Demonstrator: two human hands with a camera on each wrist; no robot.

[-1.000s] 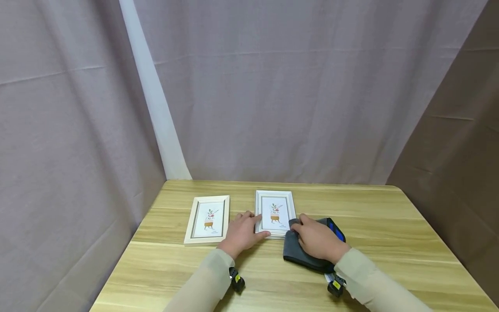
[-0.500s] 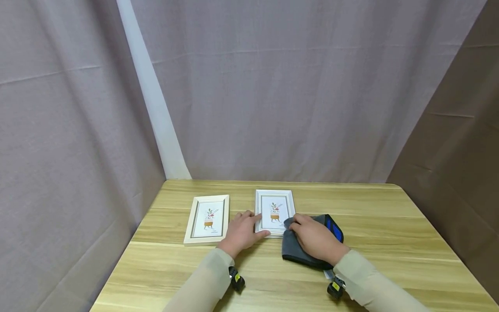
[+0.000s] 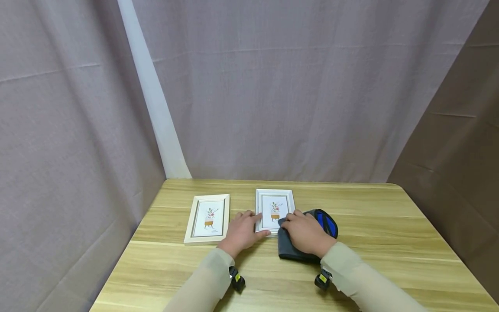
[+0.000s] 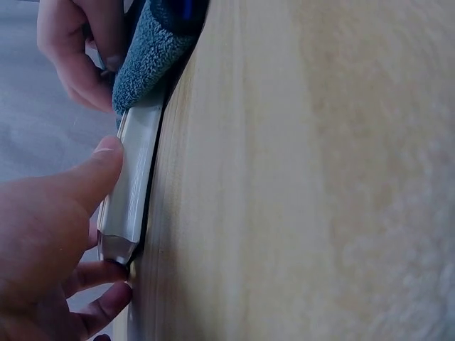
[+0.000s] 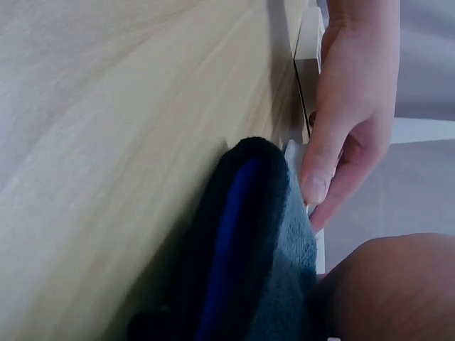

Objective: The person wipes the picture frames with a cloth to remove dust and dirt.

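A white picture frame point(image 3: 273, 203) lies flat on the table with a potted-plant print facing up. My left hand point(image 3: 242, 233) holds it by the lower left corner, the thumb on its near edge and fingers on its left side, as the left wrist view shows. My right hand point(image 3: 306, 232) grips a folded grey towelling cloth point(image 3: 289, 249) with black edging and a blue inner side. The cloth covers the lower right corner of the frame. In the left wrist view, the cloth point(image 4: 151, 60) rests on the frame's edge point(image 4: 131, 177).
To the left lies a second picture frame point(image 3: 211, 198), cream-coloured, with a similar print. Wooden tabletop point(image 3: 374, 242) extends to the right and in front. A grey curtain point(image 3: 273, 108) hangs behind the table's far edge.
My right hand has slid the cloth a little left and away from me, farther over the white frame's lower right corner. The left hand and both frames have stayed put.
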